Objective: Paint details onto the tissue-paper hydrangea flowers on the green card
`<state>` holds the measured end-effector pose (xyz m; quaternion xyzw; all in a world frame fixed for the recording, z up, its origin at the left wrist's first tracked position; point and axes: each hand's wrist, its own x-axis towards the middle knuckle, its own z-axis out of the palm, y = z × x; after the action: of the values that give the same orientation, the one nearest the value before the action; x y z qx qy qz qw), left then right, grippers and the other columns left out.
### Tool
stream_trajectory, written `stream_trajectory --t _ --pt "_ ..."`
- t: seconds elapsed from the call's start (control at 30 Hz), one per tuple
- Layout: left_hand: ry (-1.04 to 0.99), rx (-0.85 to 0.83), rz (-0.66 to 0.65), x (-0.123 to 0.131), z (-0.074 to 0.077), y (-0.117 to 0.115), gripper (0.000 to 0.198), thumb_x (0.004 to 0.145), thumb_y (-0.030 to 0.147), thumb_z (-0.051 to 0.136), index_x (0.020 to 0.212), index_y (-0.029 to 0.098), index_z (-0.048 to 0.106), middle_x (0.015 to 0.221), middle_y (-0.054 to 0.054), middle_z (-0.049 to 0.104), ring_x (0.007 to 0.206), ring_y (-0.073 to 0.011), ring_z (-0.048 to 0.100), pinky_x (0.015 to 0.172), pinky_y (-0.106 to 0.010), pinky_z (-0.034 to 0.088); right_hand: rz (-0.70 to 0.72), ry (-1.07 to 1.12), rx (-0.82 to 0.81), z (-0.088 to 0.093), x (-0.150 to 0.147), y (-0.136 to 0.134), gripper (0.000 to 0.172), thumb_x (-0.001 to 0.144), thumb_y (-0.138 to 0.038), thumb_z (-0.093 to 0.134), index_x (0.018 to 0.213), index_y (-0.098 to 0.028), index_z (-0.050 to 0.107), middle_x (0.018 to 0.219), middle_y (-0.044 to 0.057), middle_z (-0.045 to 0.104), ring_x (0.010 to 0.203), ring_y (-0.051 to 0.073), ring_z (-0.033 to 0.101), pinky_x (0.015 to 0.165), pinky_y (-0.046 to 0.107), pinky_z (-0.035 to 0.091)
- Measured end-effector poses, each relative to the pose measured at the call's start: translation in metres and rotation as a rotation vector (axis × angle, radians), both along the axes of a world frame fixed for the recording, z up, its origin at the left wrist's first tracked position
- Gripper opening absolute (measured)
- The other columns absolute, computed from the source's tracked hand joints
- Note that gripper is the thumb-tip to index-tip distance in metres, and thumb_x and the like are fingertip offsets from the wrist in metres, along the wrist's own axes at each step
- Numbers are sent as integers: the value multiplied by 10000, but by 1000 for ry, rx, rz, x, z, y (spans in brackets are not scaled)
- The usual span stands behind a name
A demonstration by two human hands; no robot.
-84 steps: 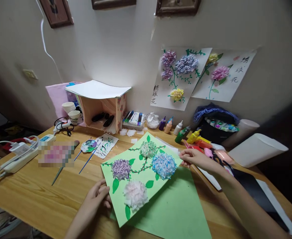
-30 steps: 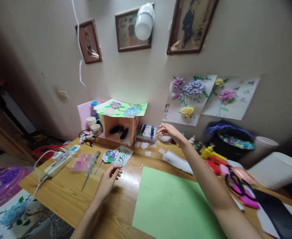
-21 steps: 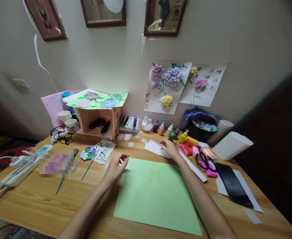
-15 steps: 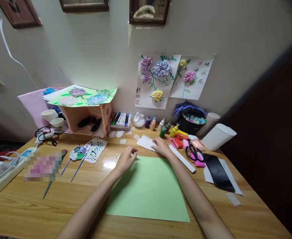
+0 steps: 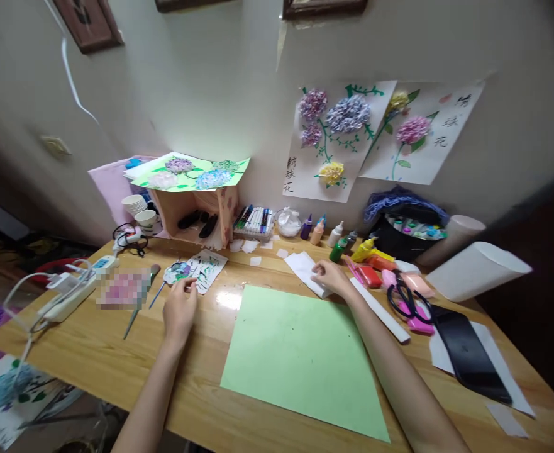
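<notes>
My left hand [image 5: 181, 308], fingers curled, rests by the paint palette [image 5: 178, 270] and the paint-marked tissue [image 5: 209, 269]. One blue-handled paintbrush [image 5: 157, 294] shows just left of that hand; whatever lies under its fingers is hidden. My right hand [image 5: 332, 277] has its thumb and fingers bent together at a folded white tissue [image 5: 302, 270], which lies on the table. Between my forearms is a sheet of light green paper [image 5: 300, 358], flat, with a few tiny dark specks.
Paint bottles [image 5: 336, 234], a marker box [image 5: 254, 221] and a black bag [image 5: 404, 229] line the wall. Scissors [image 5: 409, 302], clay packs [image 5: 368, 275], a white strip [image 5: 380, 309] and a black phone [image 5: 470, 352] lie right. A power strip [image 5: 76, 292] sits left.
My left hand has moved left, from the green paper's top edge to beside the palette. The white tissue has turned a little under my right hand. The camera view has shifted.
</notes>
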<state>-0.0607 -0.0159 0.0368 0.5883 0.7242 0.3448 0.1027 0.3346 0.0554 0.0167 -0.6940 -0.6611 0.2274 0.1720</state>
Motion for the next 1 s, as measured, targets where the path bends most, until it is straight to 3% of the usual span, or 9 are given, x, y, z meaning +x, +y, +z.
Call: stream_trajectory --t 0.1,0.2,0.4,0.53,0.67,0.83,1.0 --pt "97 -64 155 -31 -3 -11 216 846 342 478 901 171 598 982 -140 629 955 -309 582 838 -402 435 8 58 35 4 -4 -3 56 678 -187 654 668 -162 605 652 23 612 654 168 549 630 287 396" --pt "135 -148 180 -43 -10 -14 142 791 305 563 797 165 590 912 -146 633 964 -332 580 842 -417 437 20 157 126 18 -14 -6 88 680 -252 601 646 -188 550 681 27 603 714 188 521 643 286 359" --pt "98 -190 178 -39 -18 -10 117 808 210 496 736 151 567 883 -178 616 1003 -355 578 883 -454 410 43 479 196 57 -59 -9 163 680 -357 514 654 -215 438 611 -32 466 578 132 419 547 252 325" --pt "-9 -146 170 -31 -16 -15 117 822 201 455 746 162 535 913 -192 601 1040 -372 538 930 -506 362 26 686 159 71 -93 -4 168 645 -362 524 645 -210 455 604 -39 443 551 114 397 497 235 305" --pt "-209 -66 42 -5 -7 -11 117 873 252 415 833 195 509 939 -123 604 966 -277 558 898 -412 406 25 882 90 67 -128 1 175 646 -371 528 645 -211 458 585 -45 438 521 105 384 469 225 288" --pt "-489 -10 -201 52 2 11 147 892 316 423 824 210 497 799 -35 593 791 -181 582 752 -291 455 28 1120 33 56 -161 -1 241 638 -402 600 642 -212 452 577 -49 458 535 104 416 490 215 327" --pt "-674 -4 -308 91 -2 20 186 871 374 467 808 201 494 724 -15 563 675 -150 568 658 -265 458 50 1315 -39 57 -165 -2 355 716 -567 535 783 -218 519 739 11 627 749 173 586 652 264 465"
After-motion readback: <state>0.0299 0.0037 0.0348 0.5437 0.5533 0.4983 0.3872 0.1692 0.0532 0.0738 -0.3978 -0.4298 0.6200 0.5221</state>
